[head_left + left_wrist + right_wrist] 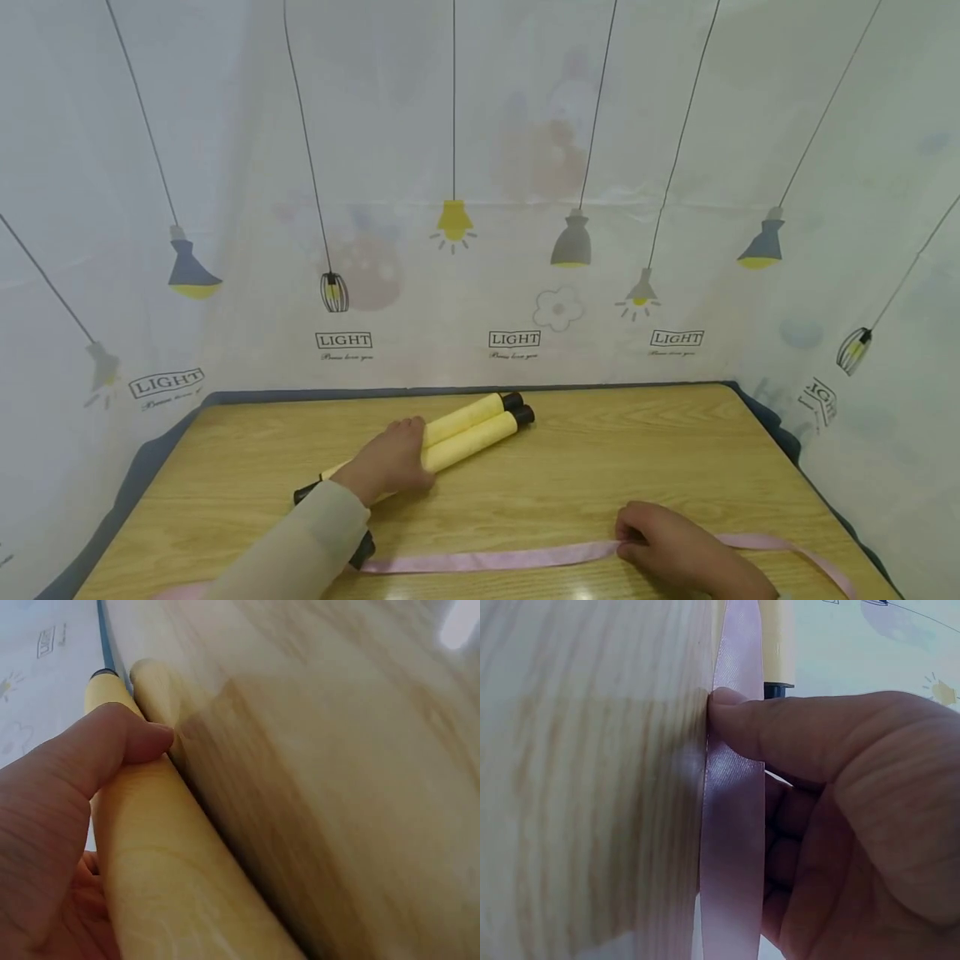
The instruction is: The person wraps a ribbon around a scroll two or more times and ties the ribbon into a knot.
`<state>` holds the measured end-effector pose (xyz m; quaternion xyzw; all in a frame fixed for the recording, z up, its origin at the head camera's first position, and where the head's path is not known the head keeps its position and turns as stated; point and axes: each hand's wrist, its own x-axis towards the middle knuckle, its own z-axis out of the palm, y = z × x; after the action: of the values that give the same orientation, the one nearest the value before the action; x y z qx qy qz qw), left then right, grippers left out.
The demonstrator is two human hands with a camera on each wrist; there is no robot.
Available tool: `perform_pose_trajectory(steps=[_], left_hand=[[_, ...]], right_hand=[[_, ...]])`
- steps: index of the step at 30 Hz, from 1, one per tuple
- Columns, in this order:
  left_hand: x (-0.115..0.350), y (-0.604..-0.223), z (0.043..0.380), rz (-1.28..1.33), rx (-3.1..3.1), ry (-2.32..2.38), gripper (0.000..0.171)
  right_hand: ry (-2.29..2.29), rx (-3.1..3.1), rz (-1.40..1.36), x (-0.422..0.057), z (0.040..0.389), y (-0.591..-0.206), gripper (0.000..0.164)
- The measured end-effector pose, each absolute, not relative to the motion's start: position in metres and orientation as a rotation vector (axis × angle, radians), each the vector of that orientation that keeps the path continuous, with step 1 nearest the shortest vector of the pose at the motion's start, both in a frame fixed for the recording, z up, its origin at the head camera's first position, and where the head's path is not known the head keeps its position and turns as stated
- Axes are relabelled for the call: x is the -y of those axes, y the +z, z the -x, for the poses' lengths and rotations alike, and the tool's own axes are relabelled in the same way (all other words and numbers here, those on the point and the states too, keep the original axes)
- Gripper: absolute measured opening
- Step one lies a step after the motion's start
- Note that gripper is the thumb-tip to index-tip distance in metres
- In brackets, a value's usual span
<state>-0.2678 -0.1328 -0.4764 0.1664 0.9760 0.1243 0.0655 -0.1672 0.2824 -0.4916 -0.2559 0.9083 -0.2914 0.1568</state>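
Note:
Two yellow rolls (472, 442) with black ends lie side by side, slanting across the table. My left hand (393, 458) grips them around the middle; in the left wrist view its thumb (139, 739) lies across the top of one roll (172, 855). A pink satin ribbon (495, 559) stretches along the near part of the table. Between thumb and fingers my right hand (675, 550) pinches this ribbon, which appears as a flat strip (733, 847) in the right wrist view. Towards the left, the ribbon passes by a black roll end (363, 550) and partly disappears behind my left sleeve.
The wood-grain table (600, 475) has a dark edge along its back and sides. Around it hangs a pale cloth (480, 125) printed with lamps and lettering. Beyond my right hand, the ribbon's tail (802, 550) curves towards the near right corner.

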Motion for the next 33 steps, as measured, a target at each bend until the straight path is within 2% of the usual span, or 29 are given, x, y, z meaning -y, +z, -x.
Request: perform_pose_trajectory(steps=[7,14,25,33], left_hand=[[0.129,-0.471,0.266,-0.493,-2.984,0.483,0.071],[0.118,-0.449,0.258,-0.522,-2.972,0.579,0.068],[0.087,-0.429,0.22,-0.453,-2.945,0.707,0.077],[0.064,-0.423,0.187,-0.446,-2.907,0.717,0.07]], right_hand=[[-0.849,-2.599,0.728,-0.279,0.168,-0.491,0.011],[-0.862,-2.59,0.724,-0.279,0.168,-0.49,0.011],[-0.855,-2.604,0.754,-0.279,0.17,-0.492,0.012],[-0.84,-2.618,0.714,-0.279,0.169,-0.49,0.013]])
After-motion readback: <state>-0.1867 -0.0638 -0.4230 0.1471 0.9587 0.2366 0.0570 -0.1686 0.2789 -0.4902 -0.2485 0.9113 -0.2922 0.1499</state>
